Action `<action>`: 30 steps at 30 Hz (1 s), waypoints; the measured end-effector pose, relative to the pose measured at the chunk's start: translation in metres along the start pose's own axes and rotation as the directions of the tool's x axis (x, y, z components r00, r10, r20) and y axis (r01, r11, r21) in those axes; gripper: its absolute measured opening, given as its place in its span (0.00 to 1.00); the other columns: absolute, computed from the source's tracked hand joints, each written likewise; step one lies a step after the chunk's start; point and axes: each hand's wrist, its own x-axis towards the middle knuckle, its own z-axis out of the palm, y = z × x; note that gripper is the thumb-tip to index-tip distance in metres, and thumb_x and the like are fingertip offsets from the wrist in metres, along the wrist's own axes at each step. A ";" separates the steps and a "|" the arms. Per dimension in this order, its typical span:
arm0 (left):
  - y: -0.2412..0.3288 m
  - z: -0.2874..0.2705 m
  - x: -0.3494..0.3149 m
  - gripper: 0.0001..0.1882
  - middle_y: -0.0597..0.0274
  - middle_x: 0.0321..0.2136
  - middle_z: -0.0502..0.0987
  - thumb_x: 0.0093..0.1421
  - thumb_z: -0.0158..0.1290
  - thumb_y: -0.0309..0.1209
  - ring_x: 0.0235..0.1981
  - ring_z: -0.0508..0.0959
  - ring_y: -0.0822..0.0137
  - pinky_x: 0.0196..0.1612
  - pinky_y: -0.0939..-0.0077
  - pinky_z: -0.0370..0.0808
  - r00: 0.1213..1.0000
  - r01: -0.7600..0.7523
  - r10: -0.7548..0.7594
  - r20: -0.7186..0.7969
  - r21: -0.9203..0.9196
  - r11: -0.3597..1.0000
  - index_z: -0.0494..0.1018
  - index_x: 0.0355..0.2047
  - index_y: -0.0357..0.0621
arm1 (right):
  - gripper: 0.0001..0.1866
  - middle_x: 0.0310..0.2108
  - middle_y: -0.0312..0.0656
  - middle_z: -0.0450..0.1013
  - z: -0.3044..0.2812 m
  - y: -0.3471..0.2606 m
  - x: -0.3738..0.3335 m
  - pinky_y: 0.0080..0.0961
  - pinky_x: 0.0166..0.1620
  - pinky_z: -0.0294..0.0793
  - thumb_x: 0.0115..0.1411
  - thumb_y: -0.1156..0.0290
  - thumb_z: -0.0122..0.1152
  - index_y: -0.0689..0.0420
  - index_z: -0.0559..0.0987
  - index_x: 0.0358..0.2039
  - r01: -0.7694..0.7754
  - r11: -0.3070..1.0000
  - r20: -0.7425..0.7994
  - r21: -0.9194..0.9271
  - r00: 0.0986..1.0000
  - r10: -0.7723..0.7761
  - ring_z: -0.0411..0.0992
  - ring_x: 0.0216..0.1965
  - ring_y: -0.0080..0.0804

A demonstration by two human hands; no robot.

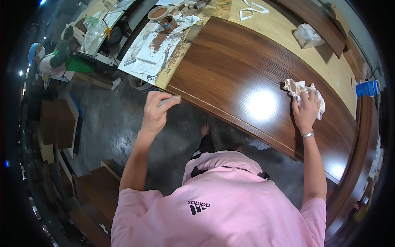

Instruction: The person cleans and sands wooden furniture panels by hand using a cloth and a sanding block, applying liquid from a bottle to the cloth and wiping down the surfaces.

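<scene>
Closest to my camera is the pink shirt (230, 201), and past it both hands are busy, so nothing's idle on my end. My left hand (156, 109) is pinching a small flat piece (169, 101), greyish with a pale tip, just beside the near left corner of the brown wood-grain panel (226, 70). Can't tell if the tip touches the edge. My right hand (306, 109) has a crumpled cloth (299, 87) bunched under its fingers, resting on the panel toward its right end. The panel lies flat on the yellowish surface (275, 29), with glare bouncing off its face. Looks like edge touch-up plus wiping to me. If so, I'd keep the small piece flat and light along the edge, wipe with the grain, and refold to a clean bit of cloth since it looks stained. I'd also check away from the glare, because smears could hide there. Farther back are a tub of brown paste (158, 13) by some messy paper (135, 66), a clear wrapped bundle (307, 36), and way off left, a co-worker (57, 64).
</scene>
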 end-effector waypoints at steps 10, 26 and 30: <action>-0.036 -0.007 -0.001 0.14 0.60 0.34 0.76 0.49 0.58 0.15 0.40 0.74 0.55 0.42 0.65 0.73 0.988 0.147 -0.144 -0.052 0.067 0.987 0.81 0.35 0.45 | 0.14 0.47 0.47 0.70 -0.001 0.000 -0.001 0.45 0.51 0.65 0.54 0.63 0.63 0.57 0.77 0.38 0.004 1.000 -0.001 -0.014 1.000 -0.004 0.66 0.52 0.49; 0.130 0.084 0.010 0.18 0.62 0.37 0.77 0.47 0.54 0.16 0.40 0.74 0.57 0.43 0.67 0.75 0.986 -0.093 0.139 0.093 -0.391 0.916 0.82 0.37 0.46 | 0.13 0.43 0.47 0.71 0.000 -0.001 0.002 0.44 0.48 0.66 0.53 0.60 0.62 0.55 0.78 0.35 0.019 1.000 -0.049 -0.012 0.999 -0.019 0.68 0.49 0.47; 0.110 0.071 0.017 0.16 0.61 0.36 0.78 0.46 0.55 0.18 0.37 0.75 0.57 0.40 0.66 0.76 0.995 -0.095 0.099 0.003 -0.228 0.969 0.83 0.35 0.45 | 0.14 0.40 0.44 0.71 -0.001 -0.001 0.000 0.41 0.46 0.65 0.52 0.59 0.64 0.54 0.79 0.35 -0.017 1.000 -0.014 -0.010 1.000 0.016 0.68 0.47 0.44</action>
